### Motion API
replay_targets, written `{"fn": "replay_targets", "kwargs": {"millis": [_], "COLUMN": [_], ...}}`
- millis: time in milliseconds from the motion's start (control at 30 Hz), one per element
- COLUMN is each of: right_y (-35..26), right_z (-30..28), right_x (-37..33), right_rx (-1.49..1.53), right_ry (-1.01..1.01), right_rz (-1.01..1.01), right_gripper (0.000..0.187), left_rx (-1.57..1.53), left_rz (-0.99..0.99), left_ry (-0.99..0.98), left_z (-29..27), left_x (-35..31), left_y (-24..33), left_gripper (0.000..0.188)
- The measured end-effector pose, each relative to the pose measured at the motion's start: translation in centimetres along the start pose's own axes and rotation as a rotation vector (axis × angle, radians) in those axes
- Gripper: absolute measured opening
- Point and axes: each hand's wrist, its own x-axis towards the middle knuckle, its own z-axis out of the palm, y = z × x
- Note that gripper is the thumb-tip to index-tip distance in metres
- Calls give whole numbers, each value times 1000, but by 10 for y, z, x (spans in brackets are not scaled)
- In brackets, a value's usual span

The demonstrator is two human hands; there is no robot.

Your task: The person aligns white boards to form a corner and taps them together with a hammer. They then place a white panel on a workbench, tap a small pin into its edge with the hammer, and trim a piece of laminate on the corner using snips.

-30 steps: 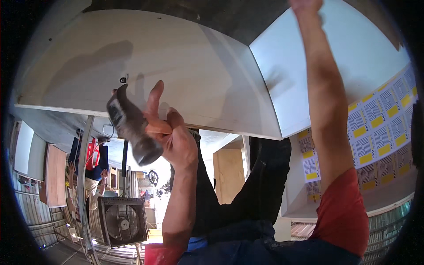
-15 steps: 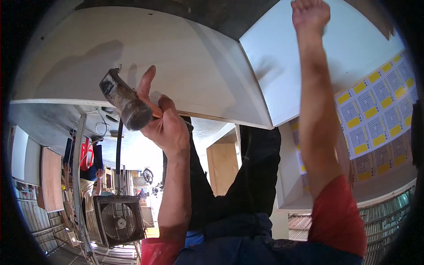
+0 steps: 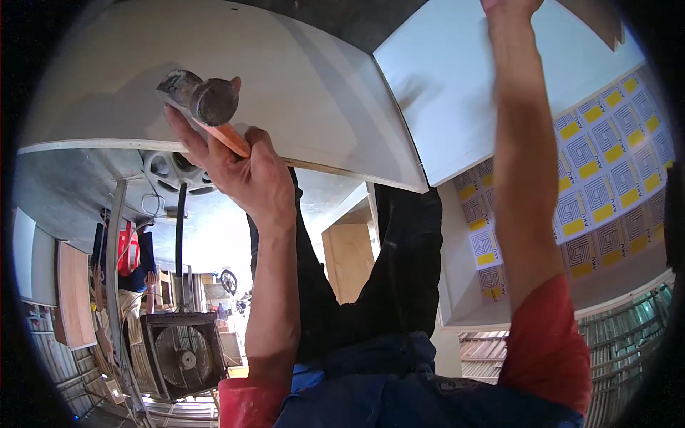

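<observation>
Gripping a hammer (image 3: 214,103) by its orange handle, the fingers (image 3: 188,134) of the left hand (image 3: 251,180) close around the wood just below the grey head, which sits a little beyond them, before a pale panel (image 3: 307,107). Well to the right of those fingers, a bluish-white panel (image 3: 444,96) meets the pale one along a dark seam, so the two appear already brought together; whether they are fastened cannot be told. Higher up and farther right, the upper edge cuts off the right hand (image 3: 511,6), hiding how its fingers are set. Overall, the work looks partway along: panels edge to edge, the hammer not yet laid down.
</observation>
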Motion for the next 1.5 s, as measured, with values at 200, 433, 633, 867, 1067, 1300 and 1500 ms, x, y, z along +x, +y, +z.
{"fn": "replay_targets", "kwargs": {"millis": [200, 433, 633, 867, 1067, 1300, 1500], "right_y": [157, 99, 48, 277, 194, 167, 146], "right_z": [-7, 56, 87, 20, -4, -9, -7], "right_x": [-195, -73, -10, -163, -33, -148, -176], "right_rx": [138, -220, -163, 41, 376, 87, -208], "right_ry": [-119, -155, -149, 79, -681, 15, -20], "right_rz": [714, 534, 118, 552, 462, 393, 354], "right_gripper": [32, 37, 37, 30, 29, 34, 21], "left_rx": [93, -37, -13, -334, -8, 150, 73], "left_rz": [28, -54, -64, -185, -121, -58, -60], "left_ry": [20, 10, -96, -8, -64, -115, -61], "left_z": [-3, -2, -6, 4, -5, -9, -11], "left_x": [1, 1, 2, 1, 2, 3, -1], "left_y": [-1, 0, -5, -6, 4, 5, -3], "left_gripper": [46, 46, 52, 55, 45, 42, 42]}}
